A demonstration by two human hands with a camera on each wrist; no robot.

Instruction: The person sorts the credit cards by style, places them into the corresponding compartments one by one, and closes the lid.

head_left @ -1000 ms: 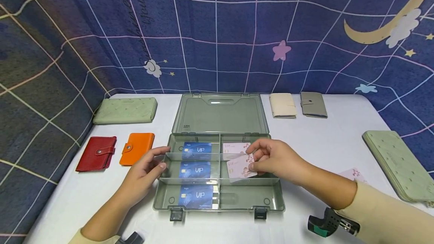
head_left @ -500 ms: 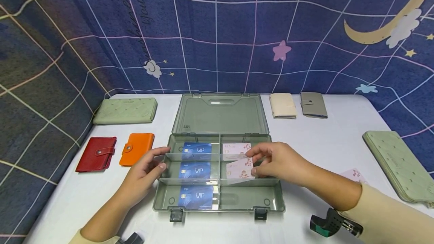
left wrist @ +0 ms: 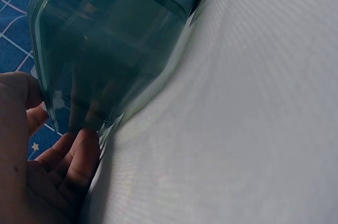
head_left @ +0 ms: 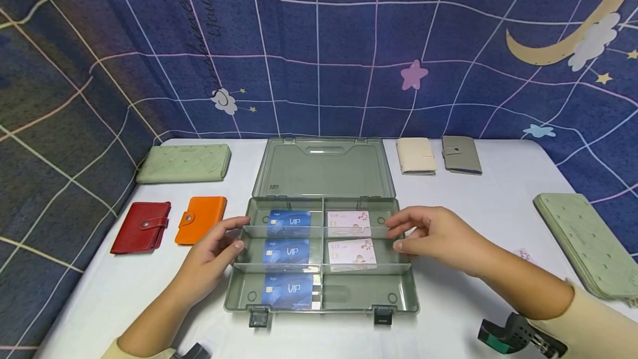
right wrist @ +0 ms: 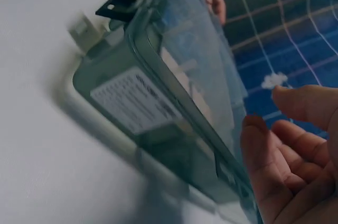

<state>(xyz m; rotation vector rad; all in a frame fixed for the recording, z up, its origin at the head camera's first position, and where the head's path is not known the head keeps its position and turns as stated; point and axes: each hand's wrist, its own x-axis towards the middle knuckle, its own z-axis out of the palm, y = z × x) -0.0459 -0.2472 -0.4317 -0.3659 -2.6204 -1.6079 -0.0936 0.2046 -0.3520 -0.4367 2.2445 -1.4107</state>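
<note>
A translucent grey-green compartment box (head_left: 366,292) lies with its lid (head_left: 324,173) folded back. Down its left column sit blue VIP cards (head_left: 286,292), one per compartment. The right column has a pink VIP card (head_left: 348,221) at the back and another pink card (head_left: 344,254) in the middle; its front compartment holds nothing. My left hand (head_left: 209,259) holds the box's left side, thumb and fingers at the wall in the left wrist view. Over the right rim is my right hand (head_left: 438,240), empty, its thumb and fingers apart, also in the right wrist view.
Left of the box lie a red wallet (head_left: 141,227), an orange wallet (head_left: 200,220) and a green long wallet (head_left: 184,163). Cream (head_left: 416,155) and grey (head_left: 461,154) wallets lie behind right. Another green wallet (head_left: 588,242) is far right. A pink card (head_left: 523,255) shows partly behind the right forearm.
My right hand has lowered a pink card into the middle right compartment, let it go, and drawn back to the right. My left hand has stayed in place.
</note>
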